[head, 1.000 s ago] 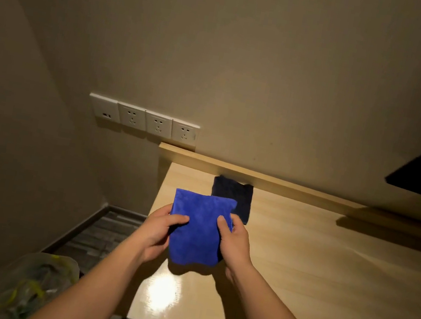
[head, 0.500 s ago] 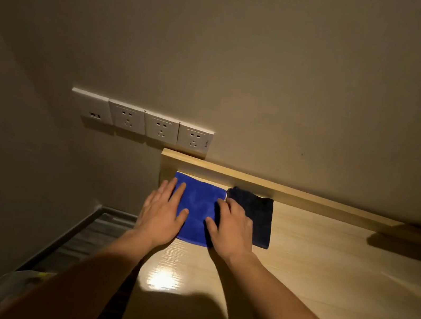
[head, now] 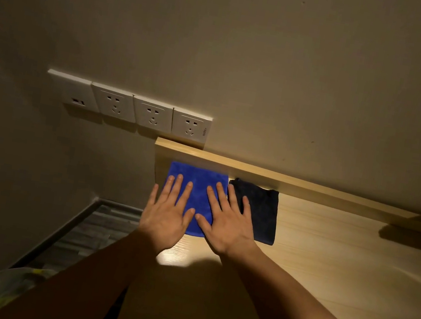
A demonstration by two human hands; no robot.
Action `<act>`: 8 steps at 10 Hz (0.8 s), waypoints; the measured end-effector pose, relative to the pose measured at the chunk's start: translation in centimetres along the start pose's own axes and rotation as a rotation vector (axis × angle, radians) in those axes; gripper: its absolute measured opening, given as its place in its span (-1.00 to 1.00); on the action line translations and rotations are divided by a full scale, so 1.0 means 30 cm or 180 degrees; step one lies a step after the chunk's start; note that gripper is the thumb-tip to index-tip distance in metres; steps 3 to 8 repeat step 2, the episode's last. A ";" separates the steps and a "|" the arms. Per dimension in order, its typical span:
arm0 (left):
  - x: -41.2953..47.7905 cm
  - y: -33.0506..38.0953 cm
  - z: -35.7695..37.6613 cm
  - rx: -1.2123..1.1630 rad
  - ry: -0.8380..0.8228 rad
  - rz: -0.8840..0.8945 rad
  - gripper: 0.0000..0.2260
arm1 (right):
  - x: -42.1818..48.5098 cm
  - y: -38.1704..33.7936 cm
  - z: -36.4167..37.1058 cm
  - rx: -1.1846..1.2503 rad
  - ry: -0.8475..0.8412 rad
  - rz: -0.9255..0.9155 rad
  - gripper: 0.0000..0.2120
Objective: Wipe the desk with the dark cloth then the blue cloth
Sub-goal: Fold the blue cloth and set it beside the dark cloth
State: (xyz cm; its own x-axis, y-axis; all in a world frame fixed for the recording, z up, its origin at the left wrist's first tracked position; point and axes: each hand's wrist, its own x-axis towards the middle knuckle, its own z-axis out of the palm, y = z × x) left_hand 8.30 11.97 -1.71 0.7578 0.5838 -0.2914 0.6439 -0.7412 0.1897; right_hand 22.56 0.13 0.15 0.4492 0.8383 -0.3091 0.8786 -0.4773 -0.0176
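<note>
The blue cloth [head: 196, 185] is laid flat at the far left corner of the desk [head: 326, 262], close against the raised wooden back edge [head: 297, 183]. It is pressed down by both hands. The left hand [head: 168, 215] is spread fully open, palm down, on the left part of the cloth, with the outer finger reaching past the cloth edge. The right hand [head: 229, 225] is also opened flat, with fingers apart; it rests on the right part of the blue cloth and its outer fingers lie over the dark cloth [head: 261, 212]. Nothing is gripped by either hand; the cloth is only held under the palms. This flat pressing is judged to give wide contact for wiping. The dark cloth is placed just beside the blue one, touching it, probably put aside after its turn. A row of wall sockets [head: 134, 109] is seen above the corner.
</note>
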 end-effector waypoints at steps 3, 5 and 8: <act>-0.041 0.006 -0.062 -0.0028 0.0034 0.0048 -0.34 | -0.052 -0.007 -0.047 0.0207 0.0106 0.0177 -0.21; -0.041 0.006 -0.062 -0.0028 0.0034 0.0048 -0.34 | -0.052 -0.007 -0.047 0.0207 0.0106 0.0177 -0.21; -0.041 0.006 -0.062 -0.0028 0.0034 0.0048 -0.34 | -0.052 -0.007 -0.047 0.0207 0.0106 0.0177 -0.21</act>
